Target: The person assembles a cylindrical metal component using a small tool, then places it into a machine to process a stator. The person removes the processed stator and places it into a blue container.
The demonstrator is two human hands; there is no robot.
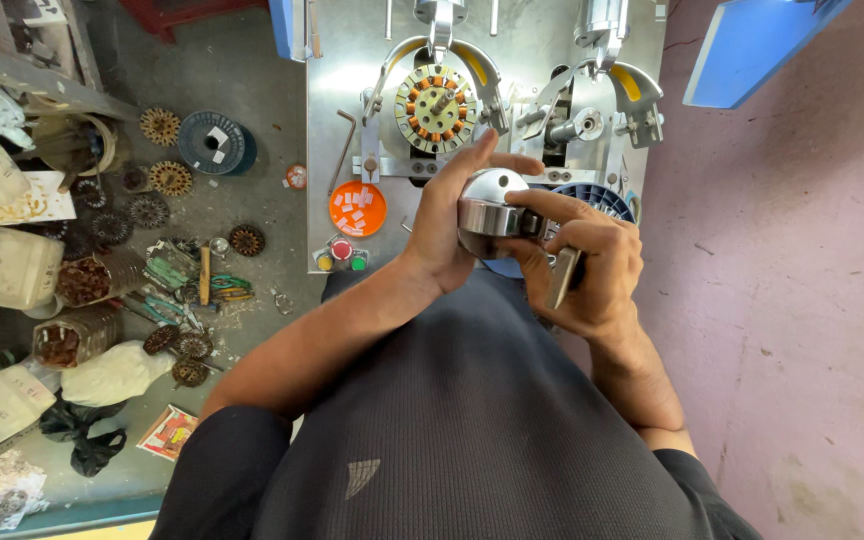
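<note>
A shiny metal cap (492, 205) was held just below the wound stator (436, 105), clasped by the left hand (452, 225); the right hand (582, 265) pinched a flat metal tool (562, 277) against it.

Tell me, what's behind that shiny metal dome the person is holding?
Behind the shiny metal dome, held by the left hand and right hand, a blue ribbed disc shows partly on the steel machine panel. The dome and hands cover the rest.
</note>
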